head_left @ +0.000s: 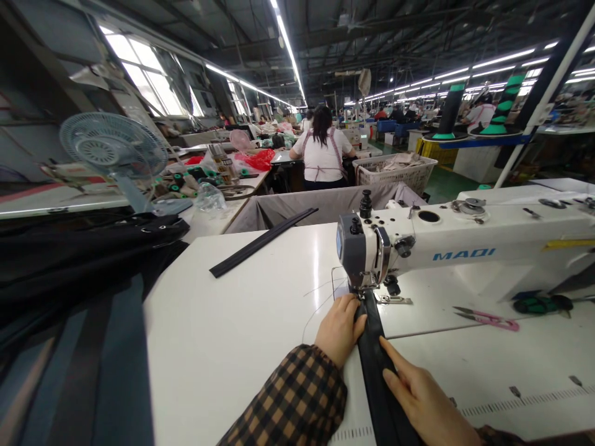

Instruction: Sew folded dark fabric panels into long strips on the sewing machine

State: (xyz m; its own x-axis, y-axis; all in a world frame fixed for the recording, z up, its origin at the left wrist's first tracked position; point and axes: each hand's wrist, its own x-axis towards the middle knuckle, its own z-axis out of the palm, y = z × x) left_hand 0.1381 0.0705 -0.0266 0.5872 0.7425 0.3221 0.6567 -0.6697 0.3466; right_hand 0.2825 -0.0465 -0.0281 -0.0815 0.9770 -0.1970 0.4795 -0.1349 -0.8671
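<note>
A long black strip [377, 365] runs from the bottom edge up to the presser foot of a white sewing machine [446, 248]. My left hand [341, 328] lies on the strip's left side just below the foot, its fingers curled over the edge. Farther down, my right hand [418, 396] touches the strip's right side, with thumb and forefinger apart at its edge. The fingertips of my right hand press on the strip; its other fingers are hidden. Another dark strip bundle [263, 243] lies on the white table [223, 347] to the left.
Pink thread snips [488, 318] and a dark green item [542, 303] lie at the right. Dark fabric [74, 347] hangs at the left, below a fan [111, 148]. Thread cones [450, 111] stand at upper right. A person [324, 152] sits ahead beside a basket [395, 173].
</note>
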